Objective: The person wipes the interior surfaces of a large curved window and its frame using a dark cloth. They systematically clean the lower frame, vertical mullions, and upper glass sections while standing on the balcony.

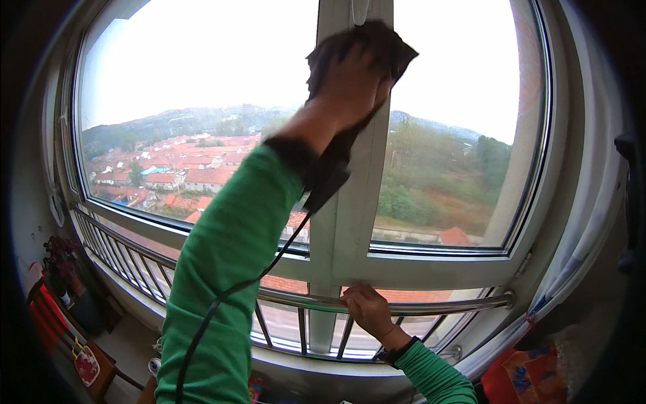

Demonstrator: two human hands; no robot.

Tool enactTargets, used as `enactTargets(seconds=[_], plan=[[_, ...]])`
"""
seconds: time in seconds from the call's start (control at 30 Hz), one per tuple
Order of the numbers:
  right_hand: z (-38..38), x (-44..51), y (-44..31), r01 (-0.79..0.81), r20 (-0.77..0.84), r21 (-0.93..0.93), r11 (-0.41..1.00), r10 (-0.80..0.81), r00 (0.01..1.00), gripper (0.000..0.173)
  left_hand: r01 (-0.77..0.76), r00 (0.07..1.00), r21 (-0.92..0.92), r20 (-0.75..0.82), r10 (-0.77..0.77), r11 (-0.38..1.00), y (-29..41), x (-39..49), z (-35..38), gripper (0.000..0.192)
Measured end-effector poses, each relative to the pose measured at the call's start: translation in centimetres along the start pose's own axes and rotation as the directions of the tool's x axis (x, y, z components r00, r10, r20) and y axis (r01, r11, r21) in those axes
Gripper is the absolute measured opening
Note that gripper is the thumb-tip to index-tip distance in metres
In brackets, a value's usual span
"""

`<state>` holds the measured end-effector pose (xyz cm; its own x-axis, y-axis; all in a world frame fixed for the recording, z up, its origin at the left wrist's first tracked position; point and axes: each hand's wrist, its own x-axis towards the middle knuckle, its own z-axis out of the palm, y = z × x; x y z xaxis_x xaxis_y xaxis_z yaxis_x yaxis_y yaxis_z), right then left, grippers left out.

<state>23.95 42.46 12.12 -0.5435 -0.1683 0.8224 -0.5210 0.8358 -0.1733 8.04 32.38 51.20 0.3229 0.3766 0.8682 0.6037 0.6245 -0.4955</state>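
Note:
My left hand (356, 83) reaches up and presses a dark cloth (401, 53) against the white window frame (348, 227), on the upright between two panes. The cloth lies bunched under the fingers, and a dark length hangs below the wrist. Near that wrist is a black flat object (328, 189), from which a black cable (239, 288) runs down along the green sleeve. Lower down, my right hand (371, 310) is curled over the top bar of a metal railing (434, 306) in front of the window. Some of its fingers are hidden behind the bar.
A window handle (360, 11) sits just above the cloth. White curtains (580, 242) hang at the right. At lower left are a wooden chair (96, 368) and a potted plant (63, 257). A red patterned fabric item (527, 376) lies at lower right.

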Motion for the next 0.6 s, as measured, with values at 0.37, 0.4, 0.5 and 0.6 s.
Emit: enactTargets(seconds=[0.37,0.4,0.5,0.6], plan=[[-8.4,5.2,-4.7,0.054,-0.241,0.204,0.977,-0.004,0.970,0.017,0.145,0.987,-0.245,0.106,-0.123,0.958,9.2,-12.9,-2.1,0.058],[-8.9,6.3,-5.0,0.082,-0.269,0.174,0.981,-0.033,0.963,0.018,0.165,0.978,-0.282,0.171,-0.120,0.945,10.6,-15.6,-2.9,0.059],[-8.4,9.2,-6.2,0.095,-0.277,0.145,0.985,-0.052,0.959,0.024,0.345,0.908,-0.384,0.369,-0.200,0.856,14.5,-21.6,-4.4,0.067],[-5.9,10.3,-7.7,0.053,-0.289,0.066,0.996,-0.031,0.957,0.031,0.378,0.907,-0.510,0.373,-0.198,0.772,15.6,-23.3,-5.0,0.055]])
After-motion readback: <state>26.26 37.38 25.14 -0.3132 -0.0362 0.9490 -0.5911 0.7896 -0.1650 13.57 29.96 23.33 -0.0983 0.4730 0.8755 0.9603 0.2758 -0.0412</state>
